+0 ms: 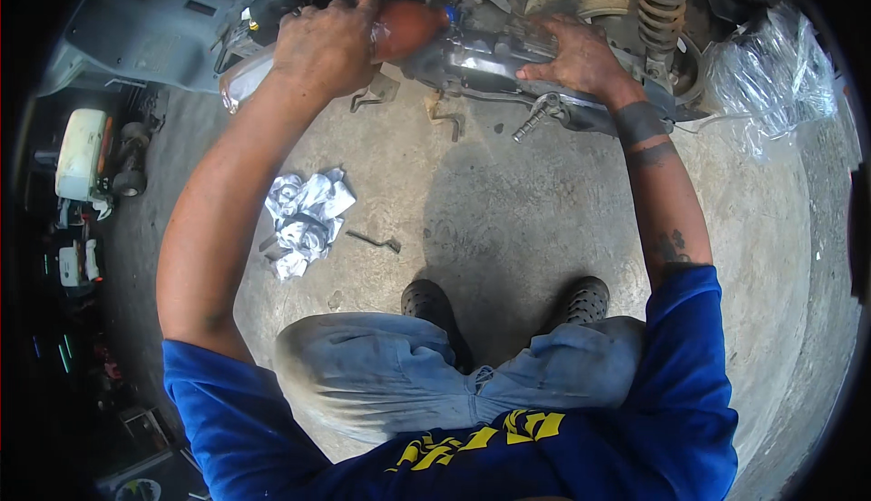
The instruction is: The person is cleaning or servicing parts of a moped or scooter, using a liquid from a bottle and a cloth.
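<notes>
The person squatted on the concrete floor (544, 229) facing a scooter's engine case (481, 61) at twelve o'clock. The left hand (325, 43) gripped a clear plastic bottle (399, 31) of reddish-brown fluid, tipped sideways with its blue-capped neck toward the engine. The right hand (581, 56) lay flat on the grey case, fingers spread. A crumpled silvery wrapper (304, 220) lay at nine o'clock, with a bent metal key (374, 240) just beside it. A clear plastic bag (771, 74) sat at two o'clock.
</notes>
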`<state>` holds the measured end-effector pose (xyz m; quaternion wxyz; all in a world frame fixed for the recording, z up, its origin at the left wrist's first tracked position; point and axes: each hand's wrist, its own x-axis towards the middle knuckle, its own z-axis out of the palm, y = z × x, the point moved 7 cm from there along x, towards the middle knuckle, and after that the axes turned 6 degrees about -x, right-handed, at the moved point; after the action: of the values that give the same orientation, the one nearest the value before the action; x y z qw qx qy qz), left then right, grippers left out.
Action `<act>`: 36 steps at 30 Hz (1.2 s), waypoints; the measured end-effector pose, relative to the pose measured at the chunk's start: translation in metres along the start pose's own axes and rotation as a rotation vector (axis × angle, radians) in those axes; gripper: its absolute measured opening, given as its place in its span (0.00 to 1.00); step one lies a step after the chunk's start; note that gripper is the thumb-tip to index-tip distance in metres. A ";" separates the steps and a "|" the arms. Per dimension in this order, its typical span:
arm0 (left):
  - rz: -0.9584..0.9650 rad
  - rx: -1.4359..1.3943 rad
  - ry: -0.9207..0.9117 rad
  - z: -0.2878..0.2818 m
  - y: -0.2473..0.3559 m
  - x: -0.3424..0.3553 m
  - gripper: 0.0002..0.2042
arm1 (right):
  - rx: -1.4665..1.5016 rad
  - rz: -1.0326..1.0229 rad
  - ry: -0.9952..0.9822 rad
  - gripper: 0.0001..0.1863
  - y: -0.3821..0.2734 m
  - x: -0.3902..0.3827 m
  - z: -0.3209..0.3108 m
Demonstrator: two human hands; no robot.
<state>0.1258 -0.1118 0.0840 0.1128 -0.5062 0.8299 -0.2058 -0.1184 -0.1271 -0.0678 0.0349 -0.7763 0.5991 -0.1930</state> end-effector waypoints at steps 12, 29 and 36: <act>-0.035 0.296 -0.036 -0.016 0.083 0.009 0.37 | 0.036 0.046 -0.019 0.54 0.007 -0.011 -0.004; -0.008 0.279 -0.062 -0.022 0.136 0.014 0.39 | -0.016 0.031 0.070 0.63 0.033 -0.037 -0.018; 0.074 0.167 0.056 -0.041 0.175 0.019 0.38 | 0.199 0.133 0.082 0.63 0.047 -0.041 -0.030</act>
<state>-0.0383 -0.0490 0.0408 0.1388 -0.4579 0.8309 -0.2841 -0.1802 -0.0968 -0.0641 0.1002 -0.7190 0.6281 -0.2803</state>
